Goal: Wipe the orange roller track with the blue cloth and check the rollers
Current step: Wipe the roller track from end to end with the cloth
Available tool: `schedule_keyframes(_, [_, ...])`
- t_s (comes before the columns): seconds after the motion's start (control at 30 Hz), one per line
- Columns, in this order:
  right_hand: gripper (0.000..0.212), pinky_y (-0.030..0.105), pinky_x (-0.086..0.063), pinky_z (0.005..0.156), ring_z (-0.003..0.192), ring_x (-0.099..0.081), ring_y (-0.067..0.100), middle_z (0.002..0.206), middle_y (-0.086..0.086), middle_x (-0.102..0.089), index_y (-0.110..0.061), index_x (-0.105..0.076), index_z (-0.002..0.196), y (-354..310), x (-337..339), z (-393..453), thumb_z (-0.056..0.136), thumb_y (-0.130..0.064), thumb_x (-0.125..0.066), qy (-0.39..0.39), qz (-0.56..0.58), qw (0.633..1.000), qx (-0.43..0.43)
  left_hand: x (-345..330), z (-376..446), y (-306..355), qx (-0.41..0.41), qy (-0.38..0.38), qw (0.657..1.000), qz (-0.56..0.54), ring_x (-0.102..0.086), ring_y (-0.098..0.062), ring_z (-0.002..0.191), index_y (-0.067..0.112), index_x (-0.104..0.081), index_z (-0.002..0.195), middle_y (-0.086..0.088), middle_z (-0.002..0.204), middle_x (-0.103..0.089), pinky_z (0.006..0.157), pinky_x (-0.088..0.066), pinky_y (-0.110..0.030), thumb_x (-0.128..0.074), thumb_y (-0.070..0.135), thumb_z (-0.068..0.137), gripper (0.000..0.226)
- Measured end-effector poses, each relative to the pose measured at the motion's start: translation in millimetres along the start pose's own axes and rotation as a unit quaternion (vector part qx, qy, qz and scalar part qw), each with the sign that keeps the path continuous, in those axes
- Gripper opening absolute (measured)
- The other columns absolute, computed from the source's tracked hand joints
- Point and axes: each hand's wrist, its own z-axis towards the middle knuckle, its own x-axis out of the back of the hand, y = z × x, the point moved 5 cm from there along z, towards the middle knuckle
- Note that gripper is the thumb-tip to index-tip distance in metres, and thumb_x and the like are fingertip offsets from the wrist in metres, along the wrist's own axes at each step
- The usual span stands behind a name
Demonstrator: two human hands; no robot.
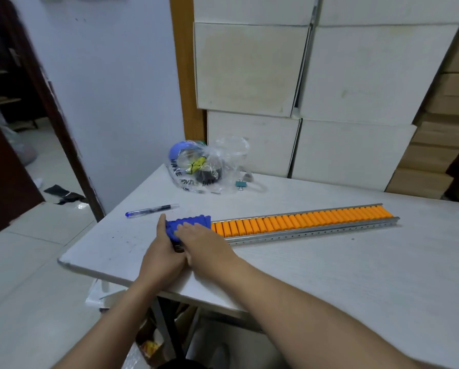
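The orange roller track (303,222) lies across the white table (329,275), a long metal channel holding several orange rollers. Its left end is covered by the blue cloth (189,222), which drapes over the rollers and shows their ridges. My left hand (164,249) grips the track's left end with the thumb up against the cloth's edge. My right hand (204,242) lies palm down on the cloth and the near rail, fingers pressing on the fabric. The track's left end is hidden under the cloth and hands.
A blue pen (151,210) lies just behind the track's left end. A clear plastic bag (204,169) with items and a teal binder clip (241,185) sit at the table's back. White boxes (329,75) stack behind. The table edge (90,270) is near my left hand.
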Motion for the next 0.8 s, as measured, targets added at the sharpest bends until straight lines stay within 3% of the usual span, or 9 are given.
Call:
schedule_keyframes(0.13, [0.037, 0.04, -0.035, 0.105, 0.124, -0.046, 0.029, 0.133, 0.011, -0.054, -0.009, -0.051, 0.129, 18, 7, -11, 0.093, -0.009, -0.044, 0.015, 0.01, 1.0, -0.008, 0, 2, -1, -0.004, 0.001, 1.0, 0.003, -0.054, -0.022, 0.121, 0.027, 0.005, 0.149, 0.001, 0.144, -0.046, 0.091, -0.043, -0.038, -0.074, 0.035, 0.069, 0.113])
schedule_keyframes(0.3, [0.028, 0.045, -0.044, 0.096, 0.113, -0.054, 0.029, 0.121, 0.01, -0.063, -0.01, -0.059, 0.117, 72, 28, -46, 0.094, -0.014, -0.043, 0.06, 0.052, 0.995, -0.067, -2, 2, 0, -0.027, 0.009, 0.998, 0.051, -0.045, -0.025, 0.13, 0.02, -0.005, 0.15, -0.001, 0.147, -0.042, 0.096, -0.038, -0.04, -0.073, 0.035, 0.075, 0.103])
schedule_keyframes(0.53, [0.035, 0.037, -0.041, 0.098, 0.12, -0.053, 0.027, 0.13, 0.007, -0.06, -0.012, -0.056, 0.127, 164, 72, -104, 0.094, -0.016, -0.046, 0.108, 0.026, 0.975, -0.191, -3, -1, 4, -0.041, 0.008, 0.996, 0.085, -0.05, -0.028, 0.125, 0.022, -0.009, 0.15, -0.003, 0.144, -0.047, 0.093, -0.043, -0.045, -0.069, 0.041, 0.076, 0.097])
schedule_keyframes(0.7, [0.029, 0.039, -0.048, 0.08, 0.098, -0.061, 0.032, 0.11, 0.012, -0.068, -0.012, -0.061, 0.117, 238, 96, -143, 0.093, -0.02, -0.046, 0.142, -0.017, 0.945, -0.294, -3, -3, 6, -0.033, 0.003, 0.995, 0.091, -0.05, -0.029, 0.124, 0.021, -0.009, 0.149, -0.005, 0.145, -0.046, 0.094, -0.044, -0.046, -0.069, 0.041, 0.077, 0.096])
schedule_keyframes(0.8, [0.023, 0.039, -0.047, 0.075, 0.095, -0.056, 0.036, 0.099, 0.015, -0.066, -0.009, -0.062, 0.107, 280, 114, -166, 0.093, -0.018, -0.045, 0.167, -0.039, 0.921, -0.35, -2, -3, 8, -0.028, 0.003, 0.995, 0.092, -0.049, -0.029, 0.125, 0.022, -0.011, 0.149, -0.004, 0.145, -0.046, 0.095, -0.044, -0.046, -0.069, 0.042, 0.077, 0.094])
